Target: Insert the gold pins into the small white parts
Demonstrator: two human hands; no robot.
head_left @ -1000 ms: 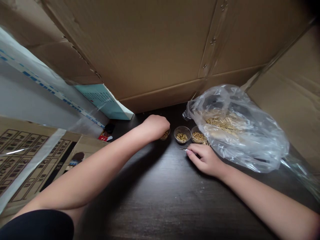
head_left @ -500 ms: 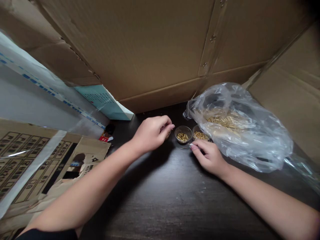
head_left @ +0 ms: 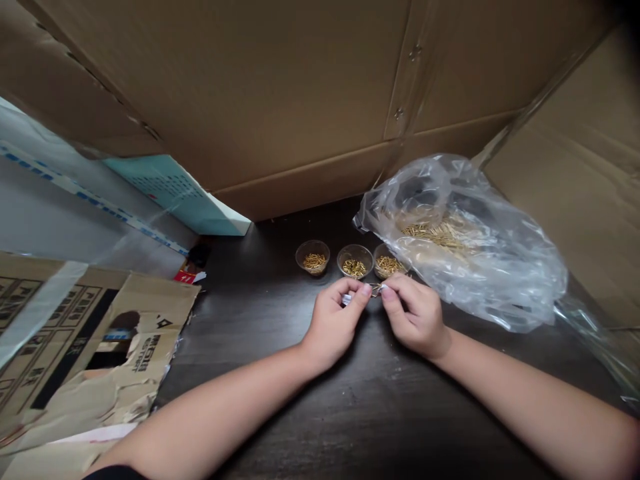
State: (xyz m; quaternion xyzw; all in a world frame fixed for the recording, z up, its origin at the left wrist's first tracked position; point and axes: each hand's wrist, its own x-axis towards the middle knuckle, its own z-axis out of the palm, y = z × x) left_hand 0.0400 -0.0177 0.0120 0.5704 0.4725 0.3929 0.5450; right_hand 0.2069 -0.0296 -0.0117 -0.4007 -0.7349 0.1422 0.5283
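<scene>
Small-parts packing workspace: large cardboard cartons [head_left: 225, 87] crowd a dark wooden table [head_left: 380, 413], with a plastic bag [head_left: 500, 280] of brass-coloured pins [head_left: 435, 235] on it.

Two hands [head_left: 333, 327] [head_left: 415, 317], three clear plastic cups [head_left: 355, 251] of what look like brass pins [head_left: 354, 269], one plastic bag [head_left: 505, 280].

Dark wood-grain tabletop [head_left: 380, 420], overhanging brown cardboard panels [head_left: 225, 80], torn printed carton [head_left: 135, 333], teal card [head_left: 170, 193]
</scene>
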